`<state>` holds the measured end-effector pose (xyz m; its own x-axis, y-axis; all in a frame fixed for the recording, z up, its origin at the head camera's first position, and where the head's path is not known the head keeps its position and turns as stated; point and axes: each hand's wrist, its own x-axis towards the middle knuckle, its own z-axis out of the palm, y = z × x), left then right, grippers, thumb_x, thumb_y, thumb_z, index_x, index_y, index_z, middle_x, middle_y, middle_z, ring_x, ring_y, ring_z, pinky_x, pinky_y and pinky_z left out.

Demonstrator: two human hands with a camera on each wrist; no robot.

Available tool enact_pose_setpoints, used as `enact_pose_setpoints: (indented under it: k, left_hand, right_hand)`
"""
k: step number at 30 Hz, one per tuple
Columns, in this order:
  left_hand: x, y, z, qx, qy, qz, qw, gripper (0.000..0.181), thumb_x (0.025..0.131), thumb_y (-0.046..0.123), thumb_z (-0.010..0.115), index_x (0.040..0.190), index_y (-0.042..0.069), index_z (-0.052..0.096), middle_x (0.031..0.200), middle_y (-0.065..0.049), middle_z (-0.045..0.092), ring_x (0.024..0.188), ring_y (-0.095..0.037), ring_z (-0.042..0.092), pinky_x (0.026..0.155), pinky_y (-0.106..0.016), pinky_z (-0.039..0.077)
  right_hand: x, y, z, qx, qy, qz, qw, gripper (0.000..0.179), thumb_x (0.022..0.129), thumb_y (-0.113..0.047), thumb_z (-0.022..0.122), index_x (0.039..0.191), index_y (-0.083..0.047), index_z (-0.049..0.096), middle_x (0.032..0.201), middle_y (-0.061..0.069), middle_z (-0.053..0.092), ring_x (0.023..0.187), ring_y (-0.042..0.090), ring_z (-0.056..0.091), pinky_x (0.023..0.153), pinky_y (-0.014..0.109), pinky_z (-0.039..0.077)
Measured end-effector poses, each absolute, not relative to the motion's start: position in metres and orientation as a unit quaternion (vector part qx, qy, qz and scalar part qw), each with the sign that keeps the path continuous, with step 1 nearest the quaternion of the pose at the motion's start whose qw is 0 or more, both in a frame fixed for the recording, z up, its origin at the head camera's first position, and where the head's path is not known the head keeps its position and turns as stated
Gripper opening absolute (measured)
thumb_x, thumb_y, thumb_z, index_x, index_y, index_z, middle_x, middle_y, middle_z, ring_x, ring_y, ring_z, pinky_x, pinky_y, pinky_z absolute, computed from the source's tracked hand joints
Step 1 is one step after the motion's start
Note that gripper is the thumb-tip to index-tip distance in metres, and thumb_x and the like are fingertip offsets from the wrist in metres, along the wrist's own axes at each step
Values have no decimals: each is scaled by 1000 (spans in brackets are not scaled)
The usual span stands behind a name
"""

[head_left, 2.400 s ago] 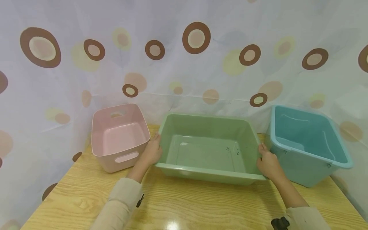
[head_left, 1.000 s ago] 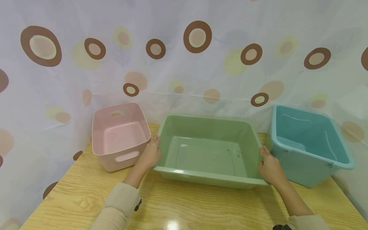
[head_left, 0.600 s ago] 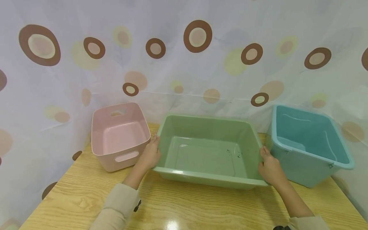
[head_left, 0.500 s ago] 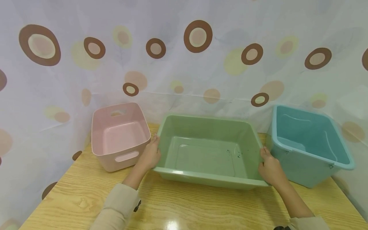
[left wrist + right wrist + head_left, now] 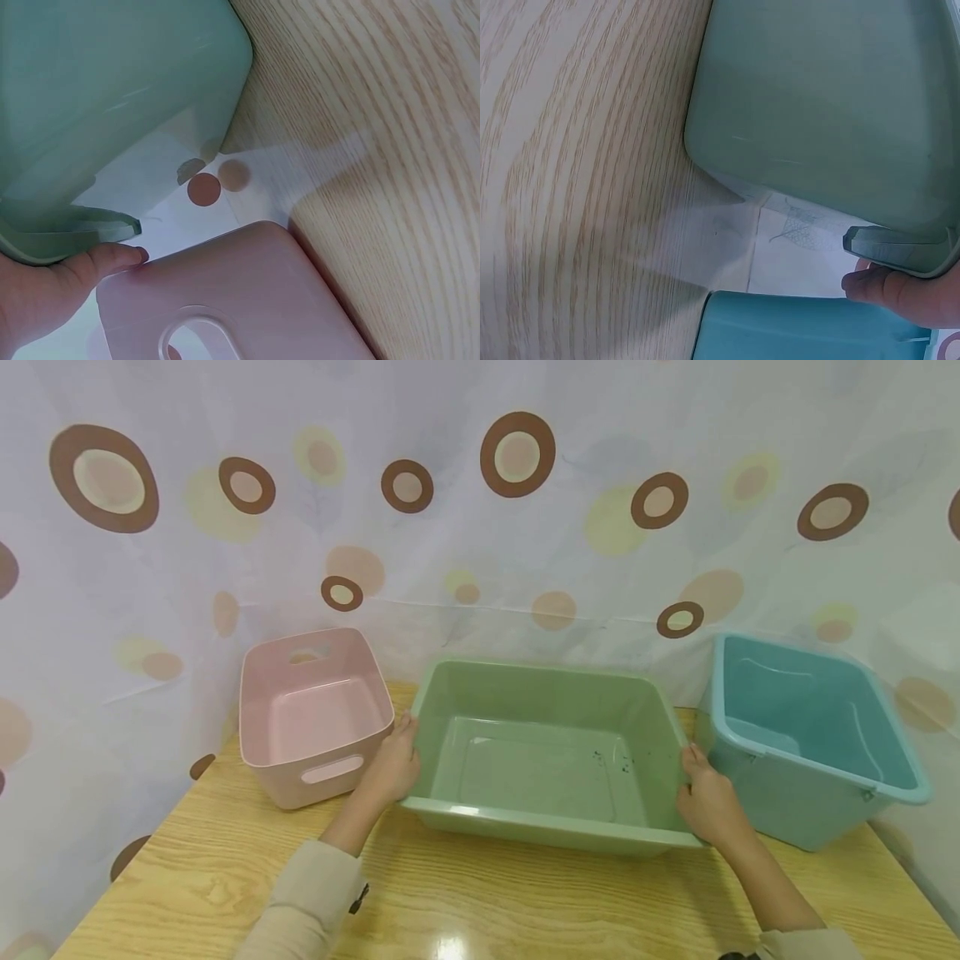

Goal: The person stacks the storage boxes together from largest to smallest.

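A shallow green rectangular plastic basin (image 5: 540,829) stands between a pink basket and a blue bin, with several dark specks on its inside at right. My left hand (image 5: 392,766) grips the basin's left rim; in the left wrist view the thumb (image 5: 112,259) lies under the rim's lip, close by the pink basket (image 5: 225,270). On the opposite side my right hand (image 5: 707,799) grips the right rim, next to the blue bin (image 5: 802,322). In the right wrist view that hand's digits (image 5: 889,286) show beneath the lip. Most fingers are hidden by the rims in the wrist views.
The pink basket (image 5: 330,752) with cut-out handles sits on the left of the wooden table (image 5: 480,902). A taller blue bin (image 5: 795,802) stands at right. Behind everything hangs a pale curtain (image 5: 465,543) with brown and yellow circles.
Since the oldest frame the basin has come slightly nearer to me, both hands keeping hold of its rims. Over the last second it has hardly moved.
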<state>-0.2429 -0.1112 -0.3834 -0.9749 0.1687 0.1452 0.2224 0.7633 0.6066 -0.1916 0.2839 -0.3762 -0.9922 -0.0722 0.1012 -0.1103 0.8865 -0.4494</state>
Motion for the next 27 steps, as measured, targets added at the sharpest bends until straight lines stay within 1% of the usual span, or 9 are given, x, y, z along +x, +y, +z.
enact_pose_setpoints:
  k: [2,3,4,6,12,15,19,23,27]
  left_hand:
    - [-242,-111,-383,-103,-938,-327,43,51,87,-2,37,137,-14,31,148,-28,22,137,-40,24,112,-48,23]
    - [-242,-111,-383,-103,-938,-327,45,51,87,-2,37,137,-14,32,148,-29,23,137,-41,25,112,-48,23]
    - [-241,-111,-383,-103,-939,-326,47,51,87,-2,38,137,-14,32,148,-29,23,136,-41,25,112,-48,24]
    - [-240,-112,-382,-104,-939,-325,50,51,87,-2,38,136,-14,32,147,-29,24,136,-41,27,112,-48,24]
    - [-236,-112,-381,-108,-939,-322,55,51,87,-2,37,136,-15,32,147,-30,24,135,-42,28,111,-48,26]
    - [-234,-112,-381,-108,-940,-318,54,51,87,-1,37,136,-15,32,147,-30,24,134,-42,29,111,-49,27]
    - [-233,-113,-382,-109,-940,-318,55,51,87,-2,38,135,-15,33,147,-30,24,133,-43,30,110,-49,27]
    - [-232,-113,-383,-110,-940,-319,55,51,86,-2,38,135,-15,34,147,-30,24,134,-44,29,110,-50,27]
    - [-231,-113,-382,-112,-940,-318,56,51,87,-2,37,135,-15,33,147,-30,23,134,-43,28,110,-50,27]
  right_hand:
    - [-191,284,-376,46,-970,235,39,56,85,5,34,135,22,18,141,43,13,95,50,56,74,52,46]
    - [-190,284,-376,46,-970,236,37,56,85,4,34,136,22,18,141,43,13,78,42,59,67,47,46]
    - [-190,283,-376,45,-970,236,36,56,85,4,33,136,22,18,141,43,13,65,34,55,63,44,43]
    - [-189,283,-376,44,-971,234,35,56,85,4,33,136,22,18,141,43,13,55,23,45,59,39,39]
    - [-188,283,-376,42,-971,232,33,56,85,3,34,136,22,18,142,43,12,76,37,53,63,41,41]
    - [-187,283,-376,41,-971,233,31,56,85,4,34,136,22,18,142,43,12,64,31,51,58,38,39]
    - [-186,282,-376,42,-972,230,37,56,85,4,34,135,22,19,141,43,14,68,33,54,62,41,41]
    - [-184,282,-376,44,-972,227,43,55,85,4,35,135,22,21,141,43,16,96,50,55,77,55,45]
    - [-183,282,-375,45,-972,228,43,55,85,4,35,135,22,21,141,42,15,117,58,38,88,63,40]
